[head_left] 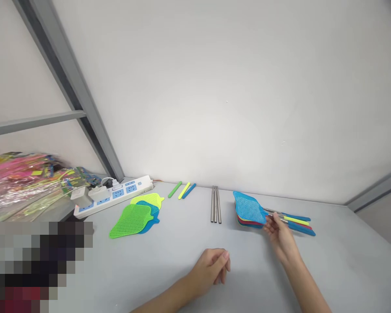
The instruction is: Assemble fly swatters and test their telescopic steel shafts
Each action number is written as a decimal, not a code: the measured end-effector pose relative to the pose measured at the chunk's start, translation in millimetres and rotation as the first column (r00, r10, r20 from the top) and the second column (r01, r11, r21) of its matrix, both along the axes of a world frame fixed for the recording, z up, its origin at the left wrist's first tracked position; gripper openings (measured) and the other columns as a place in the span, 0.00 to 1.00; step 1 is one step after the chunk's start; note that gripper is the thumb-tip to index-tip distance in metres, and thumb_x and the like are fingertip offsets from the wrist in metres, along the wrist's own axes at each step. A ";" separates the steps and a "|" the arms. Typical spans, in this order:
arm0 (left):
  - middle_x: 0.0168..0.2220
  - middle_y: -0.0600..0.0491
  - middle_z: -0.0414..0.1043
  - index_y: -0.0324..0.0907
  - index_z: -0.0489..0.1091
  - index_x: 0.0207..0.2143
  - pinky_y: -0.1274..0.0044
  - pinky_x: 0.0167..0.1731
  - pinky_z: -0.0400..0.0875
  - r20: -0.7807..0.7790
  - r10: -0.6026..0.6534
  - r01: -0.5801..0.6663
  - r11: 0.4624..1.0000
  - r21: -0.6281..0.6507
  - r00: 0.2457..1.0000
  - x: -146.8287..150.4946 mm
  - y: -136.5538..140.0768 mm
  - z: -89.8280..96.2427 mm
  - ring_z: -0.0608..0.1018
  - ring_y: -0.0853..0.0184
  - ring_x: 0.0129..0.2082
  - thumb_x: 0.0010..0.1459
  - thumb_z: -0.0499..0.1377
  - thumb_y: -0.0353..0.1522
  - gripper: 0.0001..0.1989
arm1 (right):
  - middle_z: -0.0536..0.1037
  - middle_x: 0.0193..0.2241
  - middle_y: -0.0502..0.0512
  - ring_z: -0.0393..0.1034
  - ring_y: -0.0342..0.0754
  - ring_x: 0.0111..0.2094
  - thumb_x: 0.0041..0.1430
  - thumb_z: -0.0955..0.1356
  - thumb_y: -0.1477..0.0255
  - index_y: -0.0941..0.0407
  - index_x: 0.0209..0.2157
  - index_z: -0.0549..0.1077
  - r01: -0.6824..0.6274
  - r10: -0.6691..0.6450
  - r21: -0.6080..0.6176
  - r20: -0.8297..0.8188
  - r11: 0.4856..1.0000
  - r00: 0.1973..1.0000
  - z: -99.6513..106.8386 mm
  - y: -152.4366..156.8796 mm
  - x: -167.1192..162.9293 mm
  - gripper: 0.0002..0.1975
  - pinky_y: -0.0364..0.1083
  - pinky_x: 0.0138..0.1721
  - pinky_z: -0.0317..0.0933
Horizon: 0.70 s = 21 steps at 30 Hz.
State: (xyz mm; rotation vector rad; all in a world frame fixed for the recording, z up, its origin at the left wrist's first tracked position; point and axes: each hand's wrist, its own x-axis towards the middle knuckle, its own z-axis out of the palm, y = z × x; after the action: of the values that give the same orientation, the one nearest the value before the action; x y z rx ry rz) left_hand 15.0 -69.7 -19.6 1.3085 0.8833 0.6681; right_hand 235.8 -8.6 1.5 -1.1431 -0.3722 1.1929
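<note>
My right hand [277,234] is closed around the metal shaft of a blue fly swatter [250,208], just behind its perforated head. That swatter lies over a stack whose red, yellow and blue parts show beneath it. Several handles, among them a yellow handle [296,220], point to the right. My left hand [212,267] is loosely curled above the front of the table, with nothing seen in it. Between the hands and the wall lie several metal tubes [216,204]. Loose swatter heads lie to the left: a green head [130,221] on top, a blue head [153,213] and a yellow head [150,200].
Near the wall lie a green handle [175,189], a yellow handle [184,190] and a blue handle [189,191]. A white power strip [117,195] with plugs runs along the left edge. Beyond it is a pile of plastic-wrapped goods [26,187]. Grey metal posts frame both sides.
</note>
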 end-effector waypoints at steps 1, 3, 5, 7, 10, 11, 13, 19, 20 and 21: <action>0.12 0.59 0.58 0.37 0.61 0.22 0.84 0.13 0.52 -0.019 -0.001 0.001 1.000 0.008 1.000 -0.5 -0.5 1.1 0.57 0.78 0.11 0.53 0.42 0.44 0.21 | 0.72 0.20 0.50 0.65 0.39 0.20 0.44 0.67 0.70 0.59 0.25 0.68 -0.007 0.008 -0.031 0.028 1.000 1.000 -3.2 5.4 9.3 0.07 0.37 0.21 0.62; 0.13 0.59 0.58 0.38 0.61 0.22 0.84 0.14 0.52 -0.060 -0.012 0.014 0.999 0.036 0.998 -1.7 -1.3 3.5 0.57 0.78 0.12 0.53 0.41 0.44 0.21 | 0.73 0.21 0.52 0.67 0.40 0.21 0.44 0.68 0.70 0.60 0.25 0.68 -0.040 0.050 -0.111 0.091 0.993 0.995 -10.6 12.3 23.1 0.07 0.38 0.21 0.63; 0.14 0.59 0.59 0.38 0.62 0.22 0.84 0.16 0.53 -0.098 -0.030 0.037 0.997 0.068 0.995 -2.8 -1.8 5.9 0.58 0.77 0.13 0.53 0.41 0.44 0.21 | 0.73 0.22 0.54 0.68 0.42 0.22 0.42 0.68 0.69 0.61 0.26 0.69 -0.097 0.127 -0.190 0.153 0.977 0.980 -17.7 14.8 31.5 0.10 0.39 0.22 0.63; 0.15 0.58 0.59 0.38 0.62 0.23 0.84 0.16 0.54 -0.123 -0.045 0.056 0.995 0.086 0.991 -3.5 -1.9 7.9 0.59 0.77 0.14 0.54 0.41 0.44 0.21 | 0.72 0.21 0.54 0.67 0.42 0.21 0.41 0.69 0.67 0.62 0.27 0.69 -0.140 0.193 -0.242 0.212 0.960 0.958 -22.7 14.8 36.5 0.13 0.39 0.21 0.64; 0.15 0.58 0.59 0.38 0.61 0.23 0.83 0.17 0.54 -0.140 -0.056 0.069 0.993 0.092 0.989 -3.6 -1.9 9.7 0.59 0.77 0.14 0.54 0.40 0.44 0.21 | 0.72 0.21 0.54 0.66 0.42 0.18 0.40 0.68 0.64 0.62 0.27 0.68 -0.157 0.236 -0.295 0.256 0.943 0.937 -25.5 14.8 41.0 0.15 0.39 0.17 0.62; 0.15 0.58 0.59 0.38 0.62 0.23 0.83 0.17 0.55 -0.143 -0.057 0.071 0.993 0.094 0.988 -3.5 -1.9 9.9 0.59 0.77 0.15 0.54 0.40 0.44 0.21 | 0.72 0.21 0.53 0.66 0.41 0.18 0.40 0.68 0.63 0.61 0.27 0.68 -0.156 0.244 -0.312 0.265 0.937 0.933 -25.3 15.5 41.8 0.15 0.39 0.16 0.61; 0.15 0.58 0.59 0.38 0.62 0.23 0.83 0.18 0.55 -0.150 -0.055 0.071 0.993 0.099 0.987 -3.4 -2.0 10.2 0.59 0.77 0.15 0.54 0.40 0.44 0.21 | 0.72 0.21 0.52 0.65 0.41 0.16 0.40 0.68 0.63 0.61 0.27 0.68 -0.149 0.254 -0.339 0.291 0.929 0.923 -23.6 18.4 42.2 0.16 0.39 0.14 0.60; 0.16 0.58 0.59 0.38 0.62 0.23 0.83 0.19 0.56 -0.160 -0.053 0.070 0.993 0.099 0.986 -3.8 -1.7 11.6 0.59 0.77 0.15 0.54 0.40 0.44 0.21 | 0.67 0.12 0.48 0.62 0.40 0.12 0.40 0.68 0.65 0.60 0.24 0.67 -0.080 0.214 -0.341 0.376 0.937 0.902 -17.4 30.1 36.2 0.12 0.38 0.11 0.57; 0.16 0.58 0.59 0.38 0.62 0.23 0.83 0.19 0.56 -0.162 -0.055 0.072 0.993 0.099 0.985 -3.8 -1.6 11.7 0.59 0.77 0.16 0.54 0.40 0.44 0.21 | 0.66 0.11 0.48 0.61 0.40 0.12 0.40 0.68 0.65 0.60 0.23 0.67 -0.077 0.215 -0.348 0.378 0.934 0.901 -17.5 31.4 35.5 0.12 0.38 0.11 0.57; 0.16 0.58 0.59 0.38 0.62 0.23 0.83 0.19 0.56 -0.165 -0.055 0.072 0.992 0.101 0.985 -3.6 -1.7 11.4 0.60 0.77 0.16 0.54 0.40 0.43 0.21 | 0.65 0.11 0.48 0.61 0.40 0.11 0.40 0.68 0.65 0.60 0.23 0.66 -0.076 0.218 -0.356 0.378 0.931 0.900 -18.0 32.5 35.0 0.12 0.38 0.11 0.56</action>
State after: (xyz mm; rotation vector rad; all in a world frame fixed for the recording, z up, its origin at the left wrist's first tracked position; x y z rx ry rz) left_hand 11.4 -71.4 -8.2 1.4971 0.9430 0.5706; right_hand 270.9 23.9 -16.5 -1.7004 -0.6031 1.1700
